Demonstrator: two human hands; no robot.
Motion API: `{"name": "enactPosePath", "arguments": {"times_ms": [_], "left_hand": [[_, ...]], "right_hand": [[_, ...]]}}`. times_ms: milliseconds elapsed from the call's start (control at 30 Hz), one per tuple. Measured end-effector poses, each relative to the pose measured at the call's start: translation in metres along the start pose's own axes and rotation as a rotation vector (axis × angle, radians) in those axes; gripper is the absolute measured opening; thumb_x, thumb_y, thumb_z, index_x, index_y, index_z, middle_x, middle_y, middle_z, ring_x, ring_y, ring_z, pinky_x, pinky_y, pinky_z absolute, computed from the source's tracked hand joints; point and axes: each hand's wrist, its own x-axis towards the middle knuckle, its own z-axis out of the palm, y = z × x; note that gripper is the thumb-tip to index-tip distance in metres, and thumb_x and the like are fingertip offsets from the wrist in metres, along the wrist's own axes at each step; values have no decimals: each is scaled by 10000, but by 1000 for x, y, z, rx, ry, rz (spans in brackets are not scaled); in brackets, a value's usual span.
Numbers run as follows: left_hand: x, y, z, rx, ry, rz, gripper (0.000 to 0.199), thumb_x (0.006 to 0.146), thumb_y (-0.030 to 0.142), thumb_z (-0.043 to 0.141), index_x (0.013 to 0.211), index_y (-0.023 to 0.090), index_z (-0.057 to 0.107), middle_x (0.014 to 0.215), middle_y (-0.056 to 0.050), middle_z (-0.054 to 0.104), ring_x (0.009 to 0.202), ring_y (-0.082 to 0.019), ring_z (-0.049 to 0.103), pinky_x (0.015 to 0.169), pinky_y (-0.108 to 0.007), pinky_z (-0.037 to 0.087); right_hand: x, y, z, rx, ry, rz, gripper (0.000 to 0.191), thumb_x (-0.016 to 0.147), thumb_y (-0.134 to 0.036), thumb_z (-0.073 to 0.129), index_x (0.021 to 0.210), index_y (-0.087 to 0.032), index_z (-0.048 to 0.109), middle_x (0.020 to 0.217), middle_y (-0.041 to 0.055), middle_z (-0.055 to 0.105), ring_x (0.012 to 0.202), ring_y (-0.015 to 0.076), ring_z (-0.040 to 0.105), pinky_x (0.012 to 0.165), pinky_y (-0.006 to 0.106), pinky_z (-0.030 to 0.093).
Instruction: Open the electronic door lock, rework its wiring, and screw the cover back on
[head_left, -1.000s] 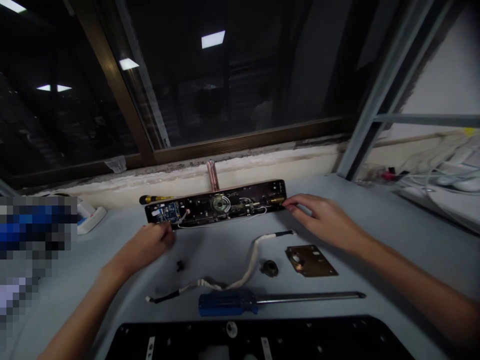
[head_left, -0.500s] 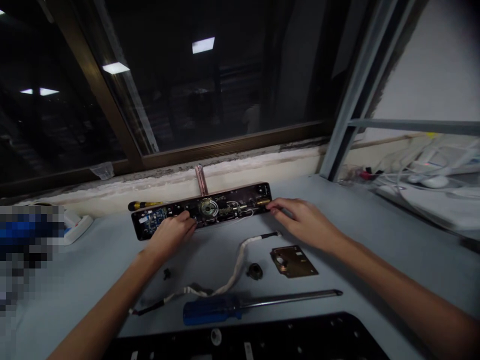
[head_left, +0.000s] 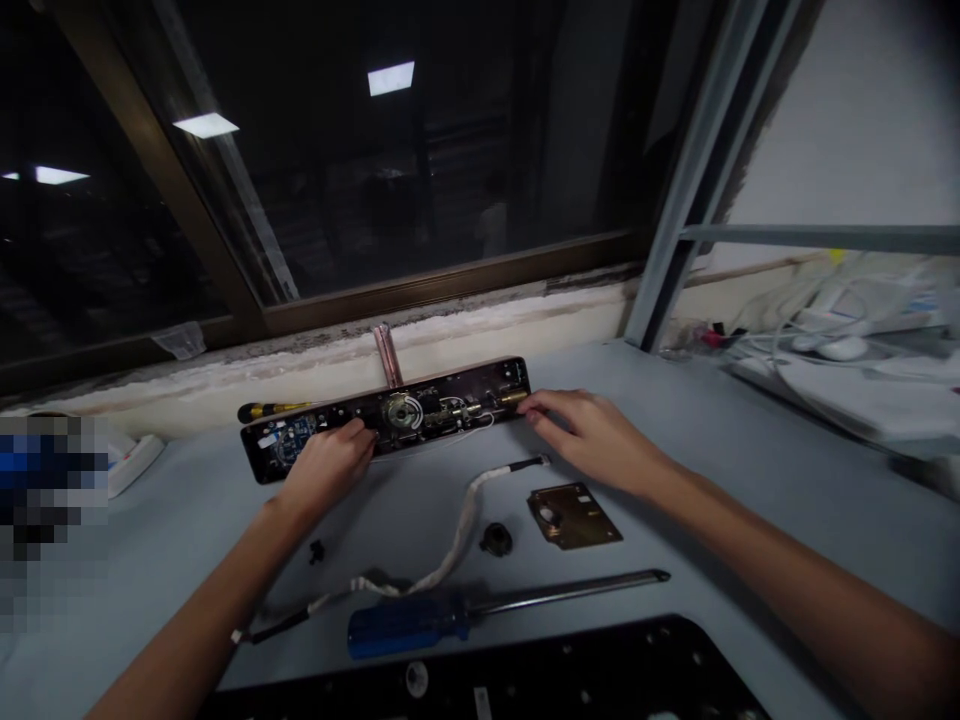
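A long black door lock panel (head_left: 450, 385) lies open side up near the wall, with a blue circuit board, a round metal part and a brass cylinder inside. A copper-coloured handle sticks out behind it. My left hand (head_left: 334, 455) is closed, its curled fingers gripping the panel's near edge beside the circuit board. At the right end, the thumb and forefinger of my right hand (head_left: 581, 425) pinch the panel's edge by the brass cylinder (head_left: 513, 397). Anything smaller between the fingertips is hidden.
Before the panel lie a white-wrapped cable (head_left: 465, 520), a brown metal plate (head_left: 576, 516), a round dark part (head_left: 496, 540), a small black piece (head_left: 316, 551) and a blue-handled screwdriver (head_left: 409, 624). A black panel (head_left: 540, 675) is nearest. A yellow-black screwdriver (head_left: 274, 410) lies behind.
The whole view has shifted, so everything appears slightly farther left. Both hands keep their places on the door lock panel.
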Motion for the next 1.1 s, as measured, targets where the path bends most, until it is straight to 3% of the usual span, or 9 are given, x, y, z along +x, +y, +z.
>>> {"name": "enactPosePath", "arguments": {"times_ms": [433,733,1100], "left_hand": [[0,-6,-2,-42,85,50,251,886,200,348,911,133,589,853,-70,582,702,-162,599,622,-260,469],[-2,-4,-3,29,50,59,257,866,126,337,898,129,592,839,-76,584,774,-184,590,659,-267,457],[1,0,-1,23,31,18,242,858,195,373,884,157,610,837,-57,608,807,-182,589,617,-243,423]], "right_hand": [[-1,-2,0,6,-14,28,238,822,-237,379,894,-179,597,843,35,665,616,141,547,602,259,401],[-1,-4,-2,6,-38,29,220,824,-209,388,895,-191,596,774,20,659,577,126,542,589,240,394],[-1,-4,-1,-4,-45,19,233,825,-229,382,900,-187,599,715,18,636,562,125,523,580,237,381]]}}
